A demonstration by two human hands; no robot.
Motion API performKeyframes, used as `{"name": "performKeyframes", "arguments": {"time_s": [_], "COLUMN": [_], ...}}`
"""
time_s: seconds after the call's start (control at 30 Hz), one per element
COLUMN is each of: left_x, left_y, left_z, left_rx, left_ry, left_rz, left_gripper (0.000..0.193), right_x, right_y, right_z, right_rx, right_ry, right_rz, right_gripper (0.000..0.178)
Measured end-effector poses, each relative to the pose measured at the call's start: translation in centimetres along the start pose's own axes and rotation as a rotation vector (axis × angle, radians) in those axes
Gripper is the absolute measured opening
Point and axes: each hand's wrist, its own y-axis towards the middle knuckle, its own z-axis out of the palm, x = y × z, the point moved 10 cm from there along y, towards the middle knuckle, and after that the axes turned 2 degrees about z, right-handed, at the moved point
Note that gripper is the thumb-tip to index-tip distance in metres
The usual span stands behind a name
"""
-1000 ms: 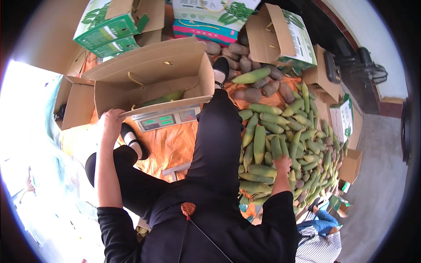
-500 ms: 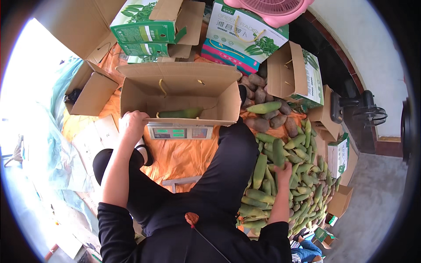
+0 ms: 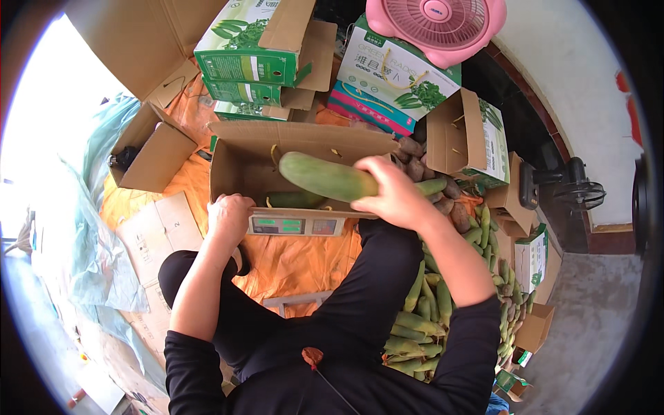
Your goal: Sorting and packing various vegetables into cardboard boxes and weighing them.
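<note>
My right hand (image 3: 391, 194) grips one end of a large green radish (image 3: 325, 176), held over an open cardboard box (image 3: 238, 155). Another green radish (image 3: 296, 200) lies inside the box, along its near wall. My left hand (image 3: 230, 216) is closed on the box's near left edge. Under the box sits a weighing scale (image 3: 297, 226) with lit green displays. To the right of my leg is a big heap of green radishes (image 3: 415, 332), partly hidden by my right arm.
Brownish root vegetables (image 3: 415, 169) lie beyond the heap. Printed cartons (image 3: 242, 66) are stacked at the back left. An open carton (image 3: 446, 131) stands right of the box, a pink fan (image 3: 436, 28) behind. Orange sheeting (image 3: 290, 266) covers the floor.
My right hand has lifted a green radish from the heap on the right and carried it left over the box. My left hand stays on the box's edge.
</note>
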Motion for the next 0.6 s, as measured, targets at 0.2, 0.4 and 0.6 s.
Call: {"name": "performKeyframes", "arguments": {"time_s": [0.2,0.4,0.6], "left_x": [0.9,0.4,0.2], "left_y": [-0.3,-0.1,0.3], "left_z": [1.5,0.3,0.2], "left_rx": [0.044,0.046,0.023], "left_ry": [-0.015,-0.020,-0.064], "left_rz": [-0.034,-0.020,-0.022], "left_gripper": [0.017,0.016,0.017], "right_x": [-5.2,-6.8,-3.3], "right_y": [10.5,13.8,13.7], "right_z": [12.0,18.4,18.4], "right_rx": [0.251,0.349,0.198], "right_ry": [-0.376,-0.450,-0.320], "right_rz": [0.270,0.404,-0.011], "right_gripper": [0.060,0.067,0.057]}}
